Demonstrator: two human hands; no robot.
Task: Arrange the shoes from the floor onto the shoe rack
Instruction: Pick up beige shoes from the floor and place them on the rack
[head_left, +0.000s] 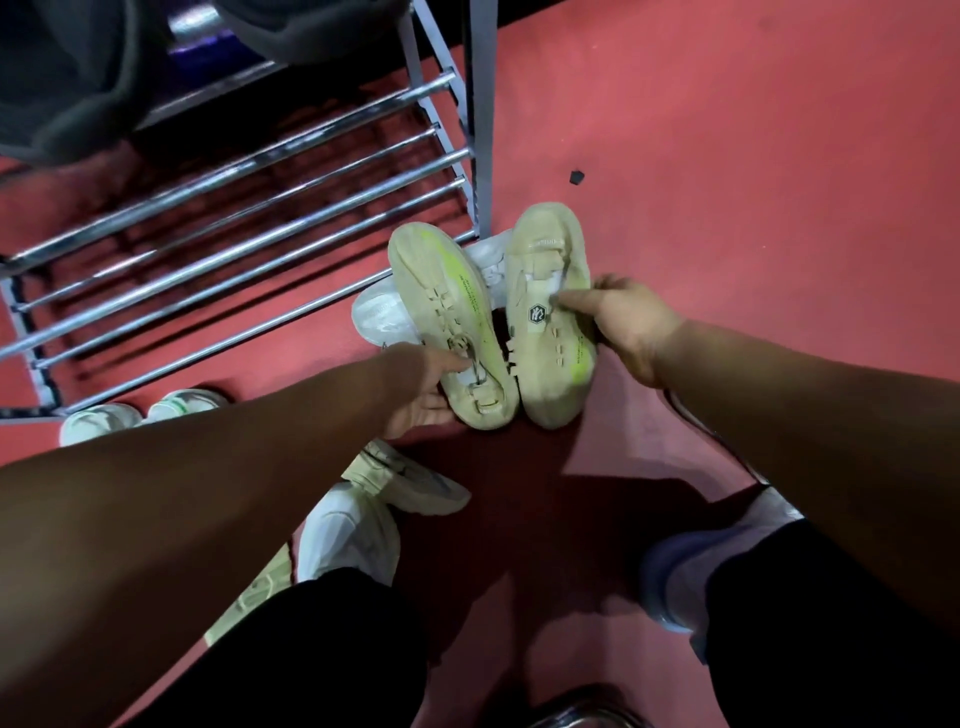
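Observation:
Two beige shoes are turned soles-up above the red floor, each sole streaked with neon yellow. My left hand (423, 387) grips the left beige shoe (447, 312) from underneath near its heel. My right hand (631, 325) pinches the right beige shoe (548, 322) at its side, thumb on the sole. Both shoes hang just in front of the right post of the metal shoe rack (249, 208), whose chrome bars are bare. A pair of white shoes (376, 312) lies on the floor under the held ones.
Dark shoes (67, 78) sit on an upper shelf at the top left. White and green shoes (140, 415) lie by the rack's front left. Another beige shoe (405, 478) lies near my white-shod foot (348, 530). A small black scrap (576, 177) lies on the floor.

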